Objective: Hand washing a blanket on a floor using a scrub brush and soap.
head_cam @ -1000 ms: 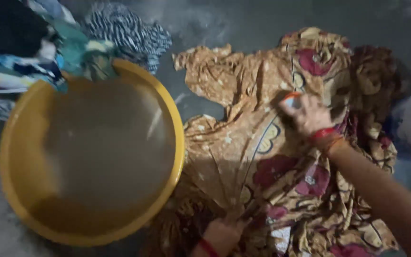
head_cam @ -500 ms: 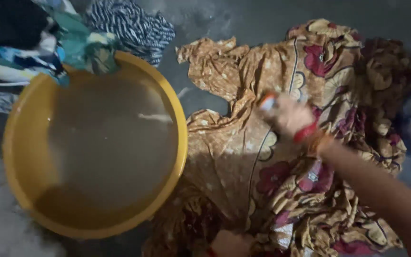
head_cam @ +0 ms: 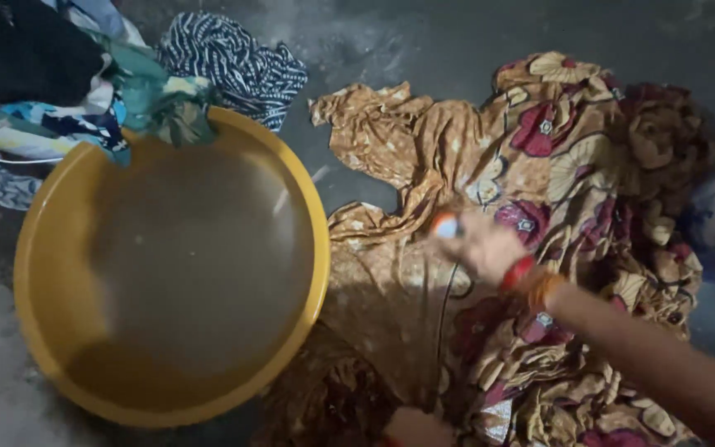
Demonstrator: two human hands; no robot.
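Since half a second ago the right hand [head_cam: 482, 248] has slid left across the floral cloth [head_cam: 556, 248], nearer the yellow basin [head_cam: 51, 273]. Blurred, it is closed around a small orange-and-blue object [head_cam: 446, 224] and presses on the wet cloth spread right of the basin. The left hand [head_cam: 411, 426], at the near edge, rests on the cloth; I cannot tell its grip. A clothes pile [head_cam: 84, 74] lies far left.

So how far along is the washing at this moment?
Done: the round yellow plastic basin holds murky water, and the brown floral cloth lies spread wet on the grey floor. In hand: the right hand grips a small blurred object against that cloth; the left hand is at its near edge, barely in view. Left: a heap of mixed garments sits behind the basin, one draped over its rim.
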